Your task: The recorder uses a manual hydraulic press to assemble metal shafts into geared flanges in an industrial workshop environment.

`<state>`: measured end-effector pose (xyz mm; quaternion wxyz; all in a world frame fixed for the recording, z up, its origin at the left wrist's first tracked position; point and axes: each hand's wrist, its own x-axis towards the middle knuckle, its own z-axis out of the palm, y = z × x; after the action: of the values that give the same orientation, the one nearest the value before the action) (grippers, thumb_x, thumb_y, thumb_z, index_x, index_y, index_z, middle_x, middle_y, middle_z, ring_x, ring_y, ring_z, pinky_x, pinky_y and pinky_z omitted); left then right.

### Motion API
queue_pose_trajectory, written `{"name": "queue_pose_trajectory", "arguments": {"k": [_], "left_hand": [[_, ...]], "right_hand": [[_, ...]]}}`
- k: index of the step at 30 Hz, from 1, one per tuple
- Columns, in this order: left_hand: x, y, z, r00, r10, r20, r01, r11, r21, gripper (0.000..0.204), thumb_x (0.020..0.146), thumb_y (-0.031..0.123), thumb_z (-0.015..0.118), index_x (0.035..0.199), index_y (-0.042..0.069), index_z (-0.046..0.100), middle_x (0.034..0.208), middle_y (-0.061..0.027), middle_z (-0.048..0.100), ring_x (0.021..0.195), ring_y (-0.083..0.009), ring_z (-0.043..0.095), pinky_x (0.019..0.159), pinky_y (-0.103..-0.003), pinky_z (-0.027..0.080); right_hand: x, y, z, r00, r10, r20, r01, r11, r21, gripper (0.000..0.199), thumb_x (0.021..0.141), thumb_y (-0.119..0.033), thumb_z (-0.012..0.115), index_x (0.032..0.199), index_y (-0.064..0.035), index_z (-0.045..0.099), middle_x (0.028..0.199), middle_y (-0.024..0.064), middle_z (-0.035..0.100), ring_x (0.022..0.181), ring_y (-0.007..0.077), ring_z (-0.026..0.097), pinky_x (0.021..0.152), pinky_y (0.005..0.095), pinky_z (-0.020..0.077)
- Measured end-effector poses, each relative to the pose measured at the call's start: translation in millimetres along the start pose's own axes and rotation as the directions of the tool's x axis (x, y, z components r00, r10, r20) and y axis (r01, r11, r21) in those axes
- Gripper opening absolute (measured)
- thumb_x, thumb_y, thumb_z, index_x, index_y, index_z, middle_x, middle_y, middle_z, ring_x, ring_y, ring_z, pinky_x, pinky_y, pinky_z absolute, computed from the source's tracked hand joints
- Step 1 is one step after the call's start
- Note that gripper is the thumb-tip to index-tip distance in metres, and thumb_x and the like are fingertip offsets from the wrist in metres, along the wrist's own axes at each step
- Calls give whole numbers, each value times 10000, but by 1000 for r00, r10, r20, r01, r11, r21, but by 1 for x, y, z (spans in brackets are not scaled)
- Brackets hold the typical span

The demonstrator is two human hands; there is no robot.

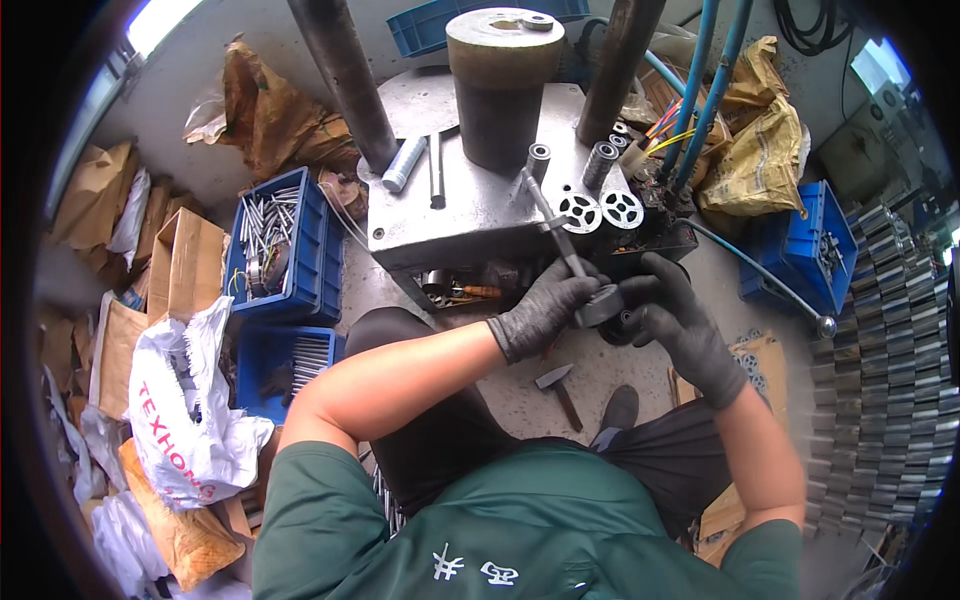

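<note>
My left hand (545,312), in a dark grey glove, is closed round a long metal shaft (557,225). The shaft slants up and away, over the front of the steel press plate (430,235). At its near end sits a dark round block (598,306). My right hand (680,330), gloved alike, curls its fingers round a dark ring-shaped part (627,318) beside that block; whether the two touch is hidden. Beyond my hands, two slotted discs (622,209) lie on the plate's front right. Dark cylinders (600,166) with bearing-like tops stand behind them.
A thick steel post (505,90) rises between two columns (345,85). Two loose rods (436,172) lie on the plate's left. Blue crates (325,245) of metal parts stand left, another (805,250) right. A hammer (563,395) lies on the floor. Metal pieces (880,370) are stacked right.
</note>
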<state>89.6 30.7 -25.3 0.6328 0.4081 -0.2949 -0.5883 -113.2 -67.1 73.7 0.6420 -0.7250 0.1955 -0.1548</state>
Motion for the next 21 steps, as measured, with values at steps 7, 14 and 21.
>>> {"name": "queue_pose_trajectory", "arguments": {"k": [7,14,21], "left_hand": [[-54,7,-56,969,-49,-242,33,997,-70,195,942,120,604,1114,33,629,1074,-134,724,912,-218,723,856,-358,603],[-89,13,-92,891,-235,-389,208,972,-110,354,966,251,595,1116,-43,723,1045,-149,754,926,-236,743,821,-397,631],[-79,31,-100,809,-378,-450,339,926,-166,285,911,244,636,1080,20,688,1055,-153,746,850,-266,752,740,-475,648]], "right_hand": [[-6,58,-83,951,157,268,98,669,-737,333,940,-188,723,1236,-40,679,1084,161,725,987,311,719,855,408,580],[10,120,-104,954,234,188,-9,649,-761,227,945,-228,687,1090,-58,725,1001,203,714,956,395,692,851,463,565],[36,127,-107,964,74,257,192,479,-857,221,966,-256,675,1049,-54,707,989,191,714,955,418,672,865,496,540]]}}
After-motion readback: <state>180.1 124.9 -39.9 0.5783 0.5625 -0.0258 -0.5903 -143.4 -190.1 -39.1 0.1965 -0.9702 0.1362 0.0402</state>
